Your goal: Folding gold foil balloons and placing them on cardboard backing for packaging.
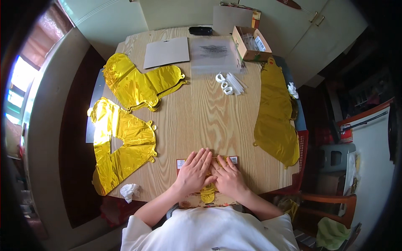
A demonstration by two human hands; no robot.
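My left hand (193, 172) lies flat with its fingers together near the front edge of the table. Beside it, my right hand (229, 178) is also flat, its fingers slightly spread. Both rest on a piece of folded gold foil (208, 195), mostly hidden under my palms. The foil lies over a patterned red and tan card or package (188, 201) with white labels at its far corners. Flat gold foil balloons lie around the table: one stack (140, 85) at the far left, another balloon (125, 144) at the near left, and a long stack (274, 119) on the right.
On the wooden table (201, 125) are white ribbon rolls (227, 90), clear straws (235, 83), a grey card (167, 53), clear plastic bags (215, 62), a black pouch (201, 31) and an open cardboard box (256, 55). Crumpled tissue (130, 191) sits near left. A wooden chair (326, 201) stands right.
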